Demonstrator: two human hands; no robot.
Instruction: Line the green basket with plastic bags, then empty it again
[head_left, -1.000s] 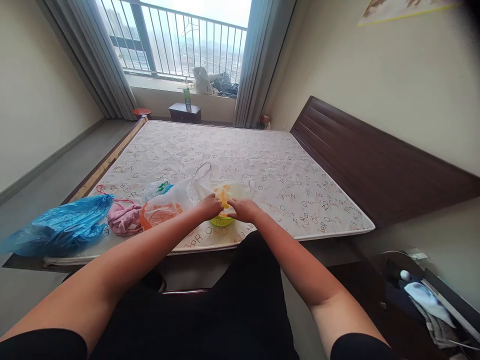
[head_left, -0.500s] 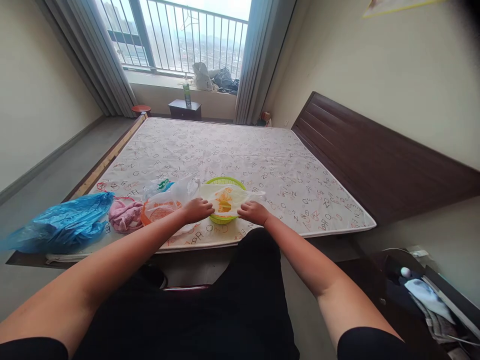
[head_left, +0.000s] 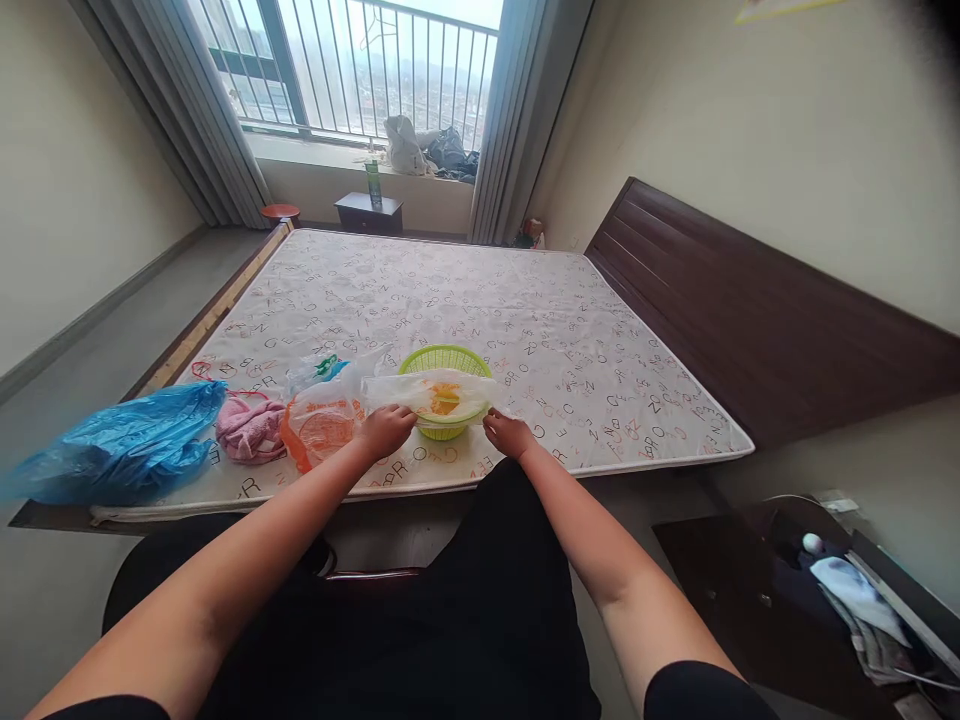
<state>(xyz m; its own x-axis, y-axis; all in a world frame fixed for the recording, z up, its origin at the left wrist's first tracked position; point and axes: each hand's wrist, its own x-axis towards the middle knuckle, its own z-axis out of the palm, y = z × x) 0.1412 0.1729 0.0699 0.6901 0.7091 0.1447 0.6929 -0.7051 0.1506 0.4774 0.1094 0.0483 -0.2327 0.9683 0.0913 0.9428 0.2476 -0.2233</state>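
A whitish plastic bag (head_left: 445,397) with an orange print is stretched between my hands, over the front part of a lime-green plastic basket (head_left: 444,356). My left hand (head_left: 386,430) is closed on the bag's left side. On the other side, my right hand (head_left: 508,433) pinches the bag near the basket's right rim. The basket stands on the mattress (head_left: 420,290), its back rim showing behind the bag. Left of my left hand lies a clear bag with orange print (head_left: 324,422), then a pink cloth (head_left: 251,430).
A blue plastic bag (head_left: 131,440) covers the mattress's front left corner. The dark headboard (head_left: 750,290) rises at the right. A nightstand (head_left: 720,570) with folded cloth and small items stands at the lower right. Beyond the bed is a small table (head_left: 367,215) with a green vase.
The plastic bag has come lower and been folded narrower, showing more of the basket behind it. Both hands have shifted slightly; my left hand went a little left and down.
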